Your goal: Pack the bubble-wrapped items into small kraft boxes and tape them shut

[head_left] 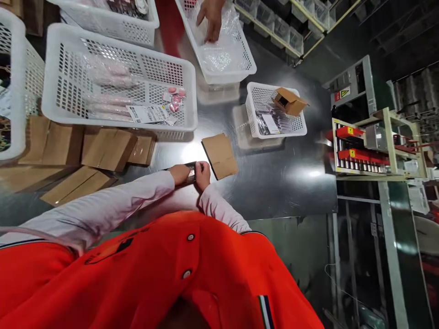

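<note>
Both hands meet close to the table's near edge, on a narrow dark packet (192, 173) with a glossy, clear-looking surface. My left hand (179, 174) is closed around its left part. At its right end, my right hand (202, 174) pinches it between thumb and fingers. The hands cover much of the packet, so what is inside cannot be made out. Just right of my right hand lies a flat brown cardboard box (221, 156), apart from the packet.
Brown cardboard boxes (108, 148) are piled at left below a white basket (120, 121) of pink wrapped items. A small white basket (277, 136) holds dark packets and an open carton (291, 101). A co-worker's hand (211, 20) reaches into another basket (226, 77) of clear bags.
</note>
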Demonstrator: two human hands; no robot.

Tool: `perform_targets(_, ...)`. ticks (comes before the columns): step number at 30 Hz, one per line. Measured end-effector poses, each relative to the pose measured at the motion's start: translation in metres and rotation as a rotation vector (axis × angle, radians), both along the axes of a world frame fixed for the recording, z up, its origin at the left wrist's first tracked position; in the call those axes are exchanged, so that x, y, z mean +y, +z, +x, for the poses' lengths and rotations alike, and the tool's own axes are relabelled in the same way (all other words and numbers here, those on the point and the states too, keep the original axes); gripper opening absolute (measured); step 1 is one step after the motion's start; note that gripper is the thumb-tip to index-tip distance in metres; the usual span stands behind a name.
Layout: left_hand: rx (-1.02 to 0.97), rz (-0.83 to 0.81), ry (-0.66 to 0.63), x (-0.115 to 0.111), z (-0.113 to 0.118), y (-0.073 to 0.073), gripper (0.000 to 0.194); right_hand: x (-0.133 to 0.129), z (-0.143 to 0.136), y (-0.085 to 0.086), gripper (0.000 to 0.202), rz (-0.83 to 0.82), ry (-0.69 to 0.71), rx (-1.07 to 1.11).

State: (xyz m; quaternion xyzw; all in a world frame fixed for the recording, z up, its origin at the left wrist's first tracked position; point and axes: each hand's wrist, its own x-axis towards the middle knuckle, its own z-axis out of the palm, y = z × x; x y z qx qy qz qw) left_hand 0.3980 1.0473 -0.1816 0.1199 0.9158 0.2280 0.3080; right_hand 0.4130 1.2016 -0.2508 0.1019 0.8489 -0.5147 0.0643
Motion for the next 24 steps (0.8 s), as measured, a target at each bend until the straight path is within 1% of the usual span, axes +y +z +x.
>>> perform_targets(2,-0.023,0.009,0.009,-0.020,-0.028,0.008,0.011,-0.002,0.002,0.003,0.020,0.021,0.002,0.013)
perform_targets(3,-0.004,0.017,0.035,-0.032,-0.048,0.013,0.015,-0.002,0.003,0.003,0.018,0.031,0.007,0.014)
perform_targets(5,0.074,0.009,0.172,-0.058,-0.098,0.021,0.030,-0.003,0.005,0.004,0.015,0.059,0.025,0.013)
perform_targets(7,0.152,-0.034,0.353,-0.079,-0.152,0.023,0.040,-0.004,0.007,0.003,0.012,0.085,0.046,0.012)
perform_targets(9,0.182,-0.061,0.483,-0.092,-0.197,0.019,0.044,-0.004,0.009,0.001,0.011,0.089,0.054,0.020)
perform_targets(10,0.182,-0.066,0.518,-0.095,-0.214,0.014,0.046,-0.004,0.010,-0.001,0.011,0.084,0.053,0.027)
perform_targets(12,0.171,-0.071,0.560,-0.094,-0.234,0.001,0.047,-0.005,0.011,-0.004,0.010,0.073,0.046,0.042)
perform_targets(15,0.150,-0.048,0.624,-0.091,-0.244,-0.016,0.044,-0.005,0.012,-0.008,0.010,0.075,0.046,0.049)
perform_targets(17,0.145,-0.014,0.659,-0.095,-0.246,-0.019,0.039,-0.004,0.012,-0.009,0.010,0.081,0.053,0.050)
perform_targets(19,0.144,0.026,0.700,-0.105,-0.244,-0.014,0.044,-0.004,0.011,-0.008,0.010,0.080,0.056,0.052)
perform_targets(21,0.146,0.061,0.749,-0.117,-0.234,-0.001,0.057,-0.004,0.010,-0.005,0.011,0.072,0.052,0.041)
perform_targets(22,0.151,0.079,0.773,-0.122,-0.223,0.006,0.063,-0.003,0.008,-0.003,0.012,0.068,0.049,0.029)
perform_targets(23,0.164,0.108,0.787,-0.126,-0.207,0.013,0.068,-0.003,0.007,0.000,0.013,0.065,0.050,0.015)
perform_targets(24,0.183,0.143,0.783,-0.126,-0.187,0.019,0.071,-0.003,0.005,0.003,0.015,0.063,0.053,-0.002)
